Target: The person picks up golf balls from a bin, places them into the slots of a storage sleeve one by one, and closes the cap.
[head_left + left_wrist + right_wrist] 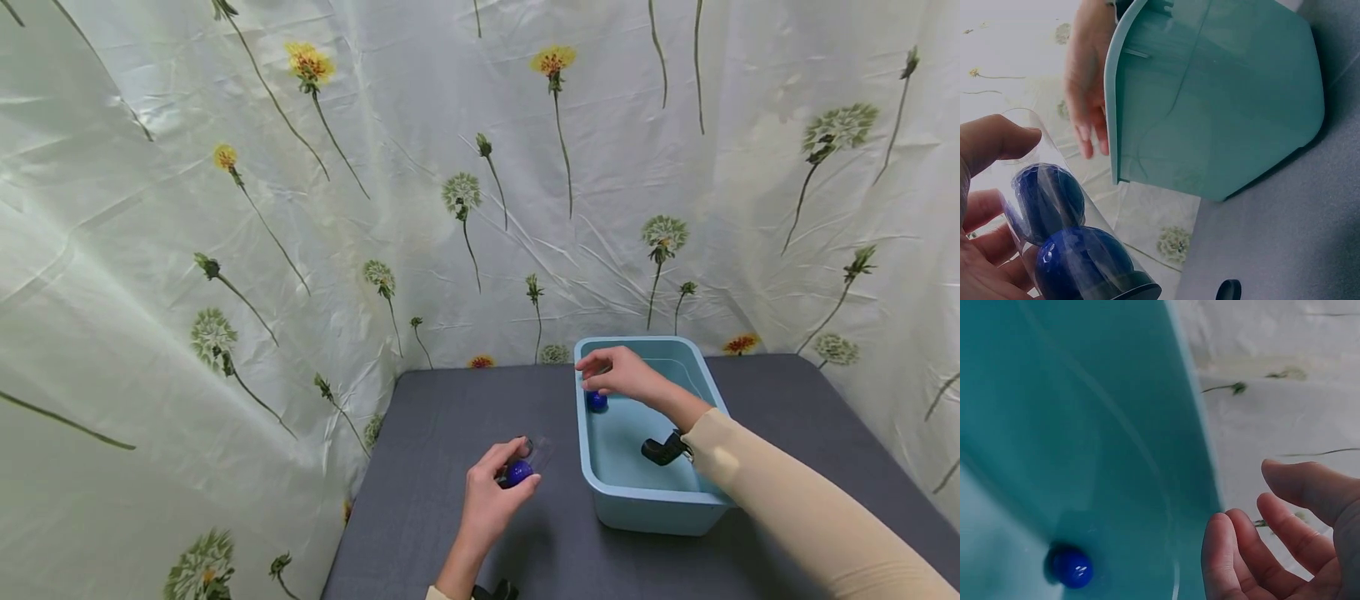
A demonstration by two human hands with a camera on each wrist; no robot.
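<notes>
On the dark grey tabletop [435, 433], as the head view shows, stands a light-blue plastic tub [652, 510], with a single blue ball [597, 402] visible inside, near its left wall. The right hand [618, 375] is over that side of the tub, fingers loosely bent and gripping nothing; whether a fingertip touches the rim, I cannot tell. Left of the tub and apart from it, the left hand [487, 496] grasps a clear tube [540, 456] between thumb and fingers, blue showing within. Behind the table hangs a pale dandelion-print curtain [420, 83]. From the left wrist, the tube's contents are plainer: an upper ball [1047, 203] and a lower ball [1082, 262], both blue, sit close together, the lower one next to a dark end cap [1135, 286]. The tube is tilted, with the thumb against its clear end. From the right wrist, the single ball lies low in the tub, beside the wall; thumb and fingers are curved and parted, with nothing between them.
</notes>
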